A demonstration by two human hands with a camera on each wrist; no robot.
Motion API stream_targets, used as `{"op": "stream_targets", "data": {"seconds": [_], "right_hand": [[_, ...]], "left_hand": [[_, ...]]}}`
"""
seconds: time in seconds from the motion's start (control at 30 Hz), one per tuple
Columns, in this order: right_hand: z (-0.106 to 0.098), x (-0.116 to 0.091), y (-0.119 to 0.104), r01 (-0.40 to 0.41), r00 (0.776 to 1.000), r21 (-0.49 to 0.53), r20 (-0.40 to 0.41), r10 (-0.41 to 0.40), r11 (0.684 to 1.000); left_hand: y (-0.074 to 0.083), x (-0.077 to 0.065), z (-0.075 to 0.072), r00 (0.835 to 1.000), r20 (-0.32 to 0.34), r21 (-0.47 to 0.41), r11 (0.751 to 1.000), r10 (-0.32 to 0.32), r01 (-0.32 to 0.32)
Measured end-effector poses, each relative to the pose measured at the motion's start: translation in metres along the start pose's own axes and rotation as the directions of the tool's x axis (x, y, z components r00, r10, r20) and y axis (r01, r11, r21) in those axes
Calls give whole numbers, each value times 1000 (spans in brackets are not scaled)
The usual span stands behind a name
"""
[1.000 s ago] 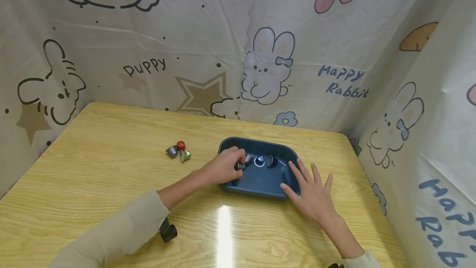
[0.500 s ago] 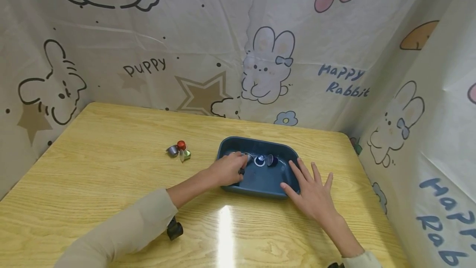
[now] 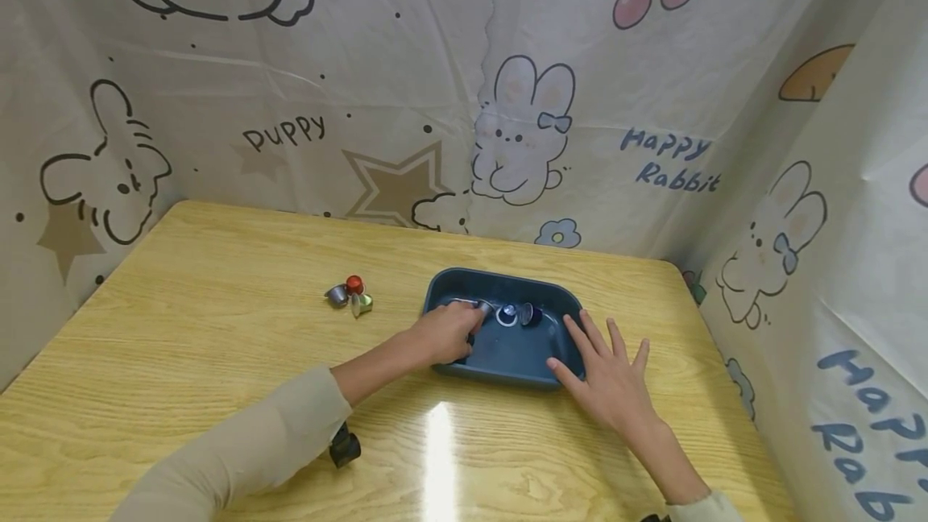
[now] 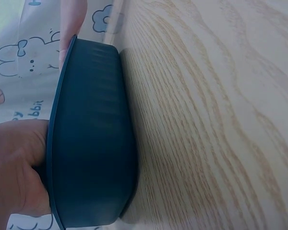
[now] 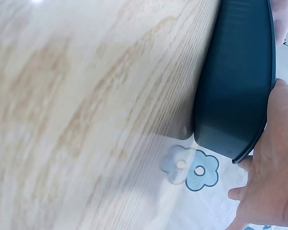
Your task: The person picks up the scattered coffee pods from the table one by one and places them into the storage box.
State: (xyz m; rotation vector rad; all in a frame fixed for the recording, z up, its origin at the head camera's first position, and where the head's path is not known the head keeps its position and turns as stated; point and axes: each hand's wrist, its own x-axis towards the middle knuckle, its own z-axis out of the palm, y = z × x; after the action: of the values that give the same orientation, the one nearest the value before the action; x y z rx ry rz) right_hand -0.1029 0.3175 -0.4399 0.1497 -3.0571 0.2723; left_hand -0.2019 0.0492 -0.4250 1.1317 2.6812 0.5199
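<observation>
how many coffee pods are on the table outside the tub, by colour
Red pod: 1
Grey pod: 1
Green pod: 1
Total: 3

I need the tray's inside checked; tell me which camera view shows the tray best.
The head view: it looks down into the tray, showing capsules inside, though the left hand hides part. Both wrist views show only its outside, from the side.
</observation>
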Motion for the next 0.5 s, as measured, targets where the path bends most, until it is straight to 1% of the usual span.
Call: {"op": "stream_targets", "data": {"seconds": [0.5], "right_hand": [[0,-1,-1,6,1000,1,-5,-6,1000]], "left_hand": [[1,-1,1,1000,-29,22,1000,-1,1]]}}
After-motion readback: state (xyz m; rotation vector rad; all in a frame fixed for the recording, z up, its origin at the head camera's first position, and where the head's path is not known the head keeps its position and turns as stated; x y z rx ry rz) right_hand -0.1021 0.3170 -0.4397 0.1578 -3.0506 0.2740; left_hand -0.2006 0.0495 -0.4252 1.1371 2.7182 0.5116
